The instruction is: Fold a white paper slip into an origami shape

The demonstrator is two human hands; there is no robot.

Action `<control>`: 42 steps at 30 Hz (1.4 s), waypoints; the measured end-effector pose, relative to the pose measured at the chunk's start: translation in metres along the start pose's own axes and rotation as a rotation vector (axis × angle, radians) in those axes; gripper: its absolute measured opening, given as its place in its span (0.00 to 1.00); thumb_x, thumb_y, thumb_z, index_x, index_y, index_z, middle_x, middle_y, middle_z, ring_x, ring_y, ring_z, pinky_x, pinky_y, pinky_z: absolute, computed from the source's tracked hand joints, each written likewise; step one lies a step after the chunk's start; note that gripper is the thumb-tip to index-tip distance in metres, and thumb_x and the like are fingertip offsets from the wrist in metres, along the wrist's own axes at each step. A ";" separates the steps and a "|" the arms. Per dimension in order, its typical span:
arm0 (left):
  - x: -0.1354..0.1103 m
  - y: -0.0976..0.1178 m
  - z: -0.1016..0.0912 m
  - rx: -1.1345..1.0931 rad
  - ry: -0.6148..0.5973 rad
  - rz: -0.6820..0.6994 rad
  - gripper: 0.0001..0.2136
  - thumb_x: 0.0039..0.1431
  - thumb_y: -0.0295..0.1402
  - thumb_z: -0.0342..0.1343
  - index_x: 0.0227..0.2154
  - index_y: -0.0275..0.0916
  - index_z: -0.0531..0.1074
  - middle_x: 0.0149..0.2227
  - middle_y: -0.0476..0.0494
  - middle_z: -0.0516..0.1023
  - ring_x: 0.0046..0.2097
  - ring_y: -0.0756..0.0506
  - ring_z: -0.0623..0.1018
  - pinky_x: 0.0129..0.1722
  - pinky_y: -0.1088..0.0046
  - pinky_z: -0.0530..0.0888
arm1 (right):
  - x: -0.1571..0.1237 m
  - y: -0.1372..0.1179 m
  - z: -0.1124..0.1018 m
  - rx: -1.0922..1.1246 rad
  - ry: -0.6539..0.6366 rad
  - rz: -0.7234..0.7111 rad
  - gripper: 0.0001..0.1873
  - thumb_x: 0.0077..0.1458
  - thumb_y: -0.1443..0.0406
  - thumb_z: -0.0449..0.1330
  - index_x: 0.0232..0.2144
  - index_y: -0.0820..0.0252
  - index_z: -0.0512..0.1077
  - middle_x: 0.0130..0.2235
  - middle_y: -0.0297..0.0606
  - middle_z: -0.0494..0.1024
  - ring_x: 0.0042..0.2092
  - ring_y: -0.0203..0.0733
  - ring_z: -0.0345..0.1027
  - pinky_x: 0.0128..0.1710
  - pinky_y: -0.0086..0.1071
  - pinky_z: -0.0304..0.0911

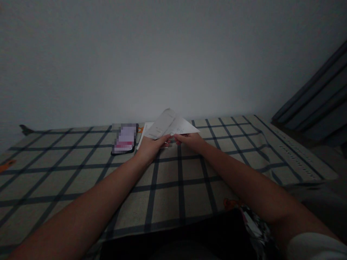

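Observation:
A folded white sheet of paper point(172, 124) is held up just above the checked cloth, near the far edge by the wall. My left hand point(151, 146) pinches its lower left part, fingers closed on it. My right hand point(189, 141) grips its lower right part, thumb and fingers pressed together at the fold. The two hands nearly touch at the paper's bottom edge.
A phone point(125, 138) lies face up on the checked cloth point(81, 169) just left of my left hand. More white paper point(143, 131) lies flat behind the hands. A grey curtain point(317, 104) hangs at the right. Dark fabric point(189, 238) sits at the near edge.

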State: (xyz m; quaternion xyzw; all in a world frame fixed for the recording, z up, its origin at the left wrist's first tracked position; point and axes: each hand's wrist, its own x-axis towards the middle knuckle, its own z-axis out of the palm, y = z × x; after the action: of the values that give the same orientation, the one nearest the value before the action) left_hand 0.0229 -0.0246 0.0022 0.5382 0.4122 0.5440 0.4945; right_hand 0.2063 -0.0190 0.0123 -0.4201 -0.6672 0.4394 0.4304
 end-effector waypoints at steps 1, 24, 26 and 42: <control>-0.001 0.000 0.001 0.001 -0.005 0.008 0.17 0.48 0.38 0.70 0.40 0.38 0.78 0.41 0.41 0.84 0.36 0.46 0.82 0.32 0.75 0.80 | 0.000 0.001 0.000 -0.015 0.003 0.001 0.10 0.55 0.59 0.62 0.29 0.61 0.74 0.34 0.38 0.80 0.36 0.38 0.73 0.41 0.34 0.68; 0.006 0.018 -0.008 0.112 0.130 0.012 0.13 0.42 0.37 0.70 0.26 0.35 0.74 0.24 0.46 0.79 0.21 0.51 0.73 0.22 0.75 0.73 | 0.015 0.012 -0.022 -0.039 0.206 -0.074 0.11 0.50 0.58 0.62 0.29 0.61 0.72 0.25 0.34 0.74 0.26 0.35 0.68 0.26 0.28 0.61; 0.007 0.019 -0.009 0.108 0.166 -0.013 0.12 0.42 0.37 0.70 0.24 0.35 0.74 0.24 0.45 0.78 0.21 0.51 0.73 0.22 0.75 0.72 | 0.018 0.013 -0.026 0.012 0.247 -0.049 0.10 0.49 0.59 0.62 0.28 0.61 0.72 0.24 0.33 0.74 0.25 0.34 0.67 0.25 0.27 0.61; 0.019 0.012 -0.020 0.061 0.299 -0.059 0.12 0.43 0.35 0.69 0.26 0.33 0.75 0.26 0.42 0.79 0.21 0.52 0.72 0.20 0.78 0.69 | 0.021 0.015 -0.023 0.187 0.362 0.011 0.09 0.49 0.60 0.63 0.28 0.60 0.70 0.24 0.32 0.74 0.25 0.31 0.67 0.26 0.26 0.65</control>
State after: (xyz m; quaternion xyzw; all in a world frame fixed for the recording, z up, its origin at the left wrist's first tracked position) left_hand 0.0036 -0.0066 0.0154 0.4537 0.5132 0.5905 0.4268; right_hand 0.2248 0.0093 0.0082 -0.4540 -0.5329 0.4190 0.5783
